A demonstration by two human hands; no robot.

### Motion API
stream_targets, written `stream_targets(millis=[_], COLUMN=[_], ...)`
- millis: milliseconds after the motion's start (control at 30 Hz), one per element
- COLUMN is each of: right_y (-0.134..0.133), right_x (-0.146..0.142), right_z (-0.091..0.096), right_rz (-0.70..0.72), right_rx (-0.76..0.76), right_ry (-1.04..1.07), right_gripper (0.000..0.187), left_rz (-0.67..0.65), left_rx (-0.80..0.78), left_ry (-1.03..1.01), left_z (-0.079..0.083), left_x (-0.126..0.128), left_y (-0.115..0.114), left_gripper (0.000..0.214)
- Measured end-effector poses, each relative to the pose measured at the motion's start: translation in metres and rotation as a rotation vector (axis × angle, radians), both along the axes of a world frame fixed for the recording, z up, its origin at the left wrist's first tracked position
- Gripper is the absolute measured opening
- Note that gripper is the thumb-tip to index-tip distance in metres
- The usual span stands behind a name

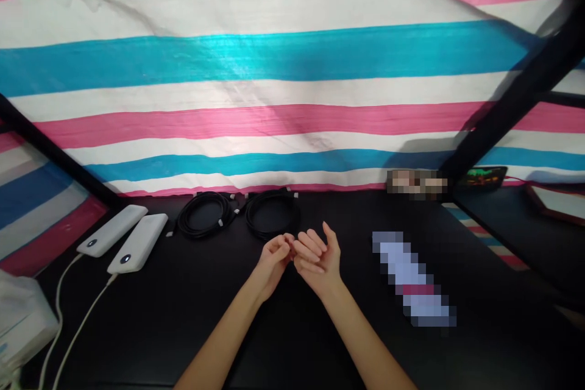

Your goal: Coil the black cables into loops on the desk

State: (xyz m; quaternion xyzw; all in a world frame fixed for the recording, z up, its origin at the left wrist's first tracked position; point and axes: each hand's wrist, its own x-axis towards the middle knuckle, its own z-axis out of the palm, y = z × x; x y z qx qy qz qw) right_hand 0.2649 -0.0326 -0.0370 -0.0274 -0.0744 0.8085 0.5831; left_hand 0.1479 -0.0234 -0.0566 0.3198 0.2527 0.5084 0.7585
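Note:
Above the black table [192, 304] my two hands meet near the middle of the view. My left hand [272, 263] is closed, its thumb and fingers pinched together at the fingertips of the other hand, seemingly on one finger. Palm up, my right hand [320, 261] has its thumb stretched out and its fingers loosely bent and apart; no object shows in it. Just beyond the hands lies a coiled black cable [249, 219], with a second coiled black cable [183, 225] to its left. Both have pale connector ends.
Two white power banks [114, 231] [145, 242] lie at left with white cords plugged in. A white bag-like thing [27, 311] stands at the left edge. At right are a blurred bluish strip [409, 280], another blurred item [417, 183] and a lit phone [485, 178]. Striped sheeting [274, 55] hangs behind.

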Motion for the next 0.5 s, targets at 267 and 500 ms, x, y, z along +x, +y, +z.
stream_targets(millis=[267,500], right_y=[-0.006,-0.0059], right_x=[-0.0024,-0.0018], right_z=[0.0075,0.0083], right_rz=[-0.026,-0.079], right_rx=[0.071,0.077], right_ry=[-0.116,-0.193], right_gripper=[0.06,0.065], left_rz=[-0.037,-0.073], left_rx=[-0.086,-0.11], left_ry=[-0.059,-0.043], left_z=[-0.0004,-0.0032], left_x=[-0.0037,-0.0025], left_y=[-0.0025,0.0005], left_gripper=[0.037,0.025])
